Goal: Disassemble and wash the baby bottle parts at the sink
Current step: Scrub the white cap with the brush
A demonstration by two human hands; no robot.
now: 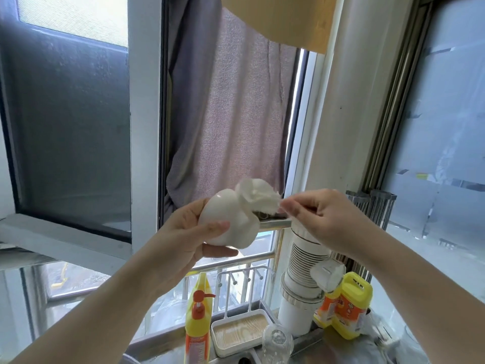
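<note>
1. Here, the left hand (189,232) holds a round white bottle part (227,222) up in the air in front of the window, with fingers curled around it.
2. The right hand (320,216) pinches a white tissue (258,197) that sticks out of its top.
3. A clear bottle (277,340) stands by the sink's back edge, beside a white tray (237,334).

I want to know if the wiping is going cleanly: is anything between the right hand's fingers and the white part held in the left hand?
Yes. A crumpled white tissue sits between them: the right hand pinches it at the top of the white bottle part, which the left hand grips from below. Nothing else visible intervenes.
</note>
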